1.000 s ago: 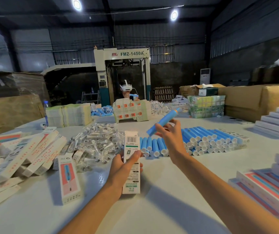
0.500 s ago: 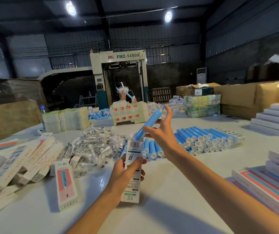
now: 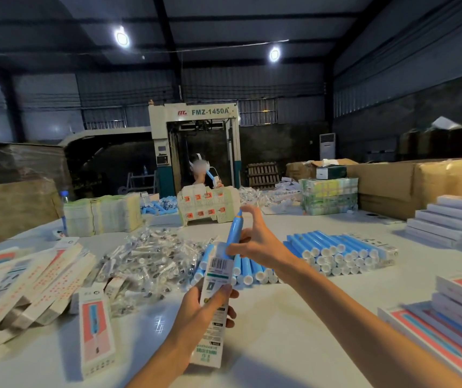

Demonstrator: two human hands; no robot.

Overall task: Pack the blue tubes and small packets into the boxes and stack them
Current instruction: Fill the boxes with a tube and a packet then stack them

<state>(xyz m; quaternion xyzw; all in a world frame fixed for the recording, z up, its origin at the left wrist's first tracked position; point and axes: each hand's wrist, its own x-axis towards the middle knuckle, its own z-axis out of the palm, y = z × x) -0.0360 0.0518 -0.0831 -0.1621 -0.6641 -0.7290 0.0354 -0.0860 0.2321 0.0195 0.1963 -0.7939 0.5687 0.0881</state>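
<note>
My left hand [image 3: 199, 312] grips a tall white box [image 3: 213, 309] with a barcode near its top, held upright above the table. My right hand [image 3: 258, 242] pinches a blue tube [image 3: 235, 233] whose lower end sits in the box's open top. Behind the box lie rows of blue tubes [image 3: 333, 247] with white caps. A heap of small clear packets [image 3: 151, 259] spreads to the left of them. A closed white and pink box [image 3: 95, 331] lies on the table at the left.
Flat unfolded cartons [image 3: 25, 284] pile up at the left. Packed boxes [image 3: 454, 317] are stacked at the right, with more [image 3: 448, 219] behind. A person [image 3: 200, 172] sits across the white table [image 3: 294, 331] behind a carton stack [image 3: 207, 203]. Cardboard cases [image 3: 409, 183] line the back right.
My right hand has carried the blue tube left and down to the box, turned it more upright and pushed its lower end into the open top. My left hand raised the box slightly.
</note>
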